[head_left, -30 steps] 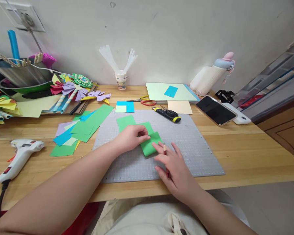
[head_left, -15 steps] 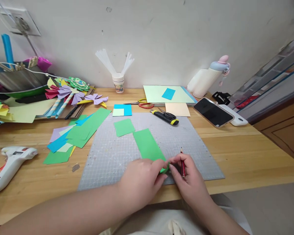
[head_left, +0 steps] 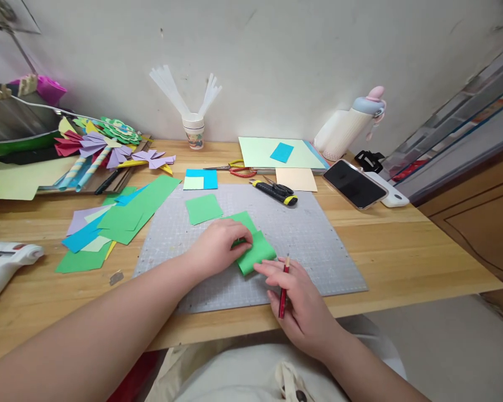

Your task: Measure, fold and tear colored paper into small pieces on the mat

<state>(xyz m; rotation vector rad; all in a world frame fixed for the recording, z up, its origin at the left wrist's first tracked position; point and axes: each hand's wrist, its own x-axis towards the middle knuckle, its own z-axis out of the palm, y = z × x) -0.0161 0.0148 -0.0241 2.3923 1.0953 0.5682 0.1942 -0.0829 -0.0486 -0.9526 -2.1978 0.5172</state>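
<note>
A green paper strip (head_left: 255,252) lies folded over on the grey cutting mat (head_left: 318,234). My left hand (head_left: 218,245) presses on its far half, fingers curled down onto the fold. My right hand (head_left: 295,298) sits just below the paper's near edge, holding a red pencil (head_left: 283,290) between its fingers while its fingertips touch the paper. A smaller green square (head_left: 203,208) rests on the mat beyond my left hand.
Loose green, blue and purple papers (head_left: 117,215) lie left of the mat, a glue gun (head_left: 4,262) at far left. Behind the mat are a utility knife (head_left: 274,191), scissors (head_left: 232,167), a phone (head_left: 354,183), a bottle (head_left: 347,131) and a cup (head_left: 193,134).
The green strip was flat with both hands pinching its near end; now that end is folded up over the strip, my left hand has moved onto it and my right has drawn back.
</note>
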